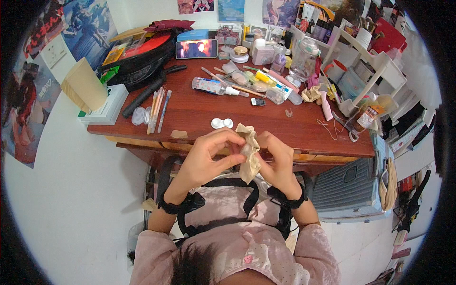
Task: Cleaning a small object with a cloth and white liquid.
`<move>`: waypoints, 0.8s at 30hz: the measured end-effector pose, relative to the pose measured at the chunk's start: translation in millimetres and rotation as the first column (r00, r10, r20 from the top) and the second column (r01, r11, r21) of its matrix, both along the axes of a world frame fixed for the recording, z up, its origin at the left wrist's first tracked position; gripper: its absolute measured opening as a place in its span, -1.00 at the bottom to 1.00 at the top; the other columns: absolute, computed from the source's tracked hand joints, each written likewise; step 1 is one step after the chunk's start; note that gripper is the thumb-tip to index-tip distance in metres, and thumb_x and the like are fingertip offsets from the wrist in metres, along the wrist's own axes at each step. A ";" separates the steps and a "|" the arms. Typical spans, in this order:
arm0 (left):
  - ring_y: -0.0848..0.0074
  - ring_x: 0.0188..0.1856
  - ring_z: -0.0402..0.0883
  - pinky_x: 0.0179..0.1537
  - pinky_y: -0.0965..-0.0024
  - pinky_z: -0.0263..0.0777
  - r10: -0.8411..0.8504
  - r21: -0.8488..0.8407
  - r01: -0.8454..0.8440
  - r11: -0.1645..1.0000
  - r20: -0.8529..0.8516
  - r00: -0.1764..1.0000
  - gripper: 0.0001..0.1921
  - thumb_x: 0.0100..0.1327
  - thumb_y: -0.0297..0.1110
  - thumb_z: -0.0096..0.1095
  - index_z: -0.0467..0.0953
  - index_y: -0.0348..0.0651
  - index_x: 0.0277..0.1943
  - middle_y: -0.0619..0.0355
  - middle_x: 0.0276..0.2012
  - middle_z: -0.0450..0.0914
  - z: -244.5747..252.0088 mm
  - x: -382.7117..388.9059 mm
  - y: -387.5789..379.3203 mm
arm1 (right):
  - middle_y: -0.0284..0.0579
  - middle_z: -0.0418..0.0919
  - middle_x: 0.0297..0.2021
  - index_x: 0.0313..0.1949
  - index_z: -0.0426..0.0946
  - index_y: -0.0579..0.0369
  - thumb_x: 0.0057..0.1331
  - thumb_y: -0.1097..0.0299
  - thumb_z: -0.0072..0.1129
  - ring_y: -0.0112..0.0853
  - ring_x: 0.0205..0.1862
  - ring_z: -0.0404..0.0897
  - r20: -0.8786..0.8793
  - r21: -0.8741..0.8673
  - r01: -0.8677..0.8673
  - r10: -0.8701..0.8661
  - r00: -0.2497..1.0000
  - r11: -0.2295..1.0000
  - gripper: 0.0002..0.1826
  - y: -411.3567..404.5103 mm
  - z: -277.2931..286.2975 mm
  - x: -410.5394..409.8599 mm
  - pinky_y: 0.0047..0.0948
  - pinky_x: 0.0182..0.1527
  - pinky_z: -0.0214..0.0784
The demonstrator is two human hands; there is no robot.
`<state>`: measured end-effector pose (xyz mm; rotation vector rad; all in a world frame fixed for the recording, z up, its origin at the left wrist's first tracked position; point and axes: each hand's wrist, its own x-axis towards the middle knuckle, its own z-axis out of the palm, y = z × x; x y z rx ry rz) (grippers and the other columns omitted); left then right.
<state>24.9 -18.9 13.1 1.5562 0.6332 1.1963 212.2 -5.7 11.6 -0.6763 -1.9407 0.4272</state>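
Both hands meet over the front edge of the desk, around a crumpled beige paper tissue (250, 167). My left hand (210, 156) has its thumb and fingers against the tissue's left side; a small pale thing seems to lie between them, too hidden to name. From the other side, my right hand (278, 156) pinches the tissue, its fingertips partly covered by it. Just beyond the hands, a white contact lens case (222, 123) rests on the desk with both round lids on. A torn beige paper scrap (179, 134) lies to the left.
The reddish wooden desk (199, 107) holds a spray bottle (213, 86), makeup brushes and pencils (156, 110), and a clear water bottle (304, 58). A phone (196, 48) leans at the back with its screen lit. At left stands a tissue pack (87, 85); at right, a white shelf (383, 76).
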 end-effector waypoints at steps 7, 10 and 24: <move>0.68 -0.23 0.53 -0.16 0.51 0.43 0.002 -0.099 -0.008 0.995 -0.062 0.998 -0.76 0.26 -0.43 0.28 0.52 -0.38 -0.07 0.22 -0.26 0.61 -6.4 -2.2 0.3 | -0.17 0.47 -0.40 -0.28 0.48 0.18 0.06 0.48 0.27 -0.28 -0.47 0.56 0.273 0.344 -0.084 -0.014 0.962 0.935 -0.78 0.2 5.7 8.6 -0.36 -0.48 0.42; 0.69 -0.22 0.53 -0.15 0.52 0.43 -0.013 -0.146 -0.016 0.989 -0.192 0.981 -0.75 0.26 -0.39 0.27 0.54 -0.40 -0.10 0.19 -0.24 0.62 -2.3 -6.5 -0.6 | -0.18 0.46 -0.41 -0.27 0.47 0.17 0.06 0.47 0.27 -0.30 -0.50 0.54 0.315 0.393 -0.091 -0.041 0.948 0.915 -0.77 2.8 2.8 10.8 -0.38 -0.52 0.41; 0.70 -0.25 0.49 -0.17 0.56 0.41 -0.035 -0.061 0.029 0.998 -0.093 0.995 -0.80 0.25 -0.49 0.29 0.49 -0.37 -0.12 0.22 -0.27 0.57 1.5 -6.8 -3.8 | -0.07 0.43 -0.44 -0.32 0.37 0.19 0.09 0.57 0.23 -0.18 -0.46 0.55 0.069 0.009 -0.063 0.063 0.996 0.998 -0.79 -1.9 -4.6 3.2 -0.33 -0.42 0.39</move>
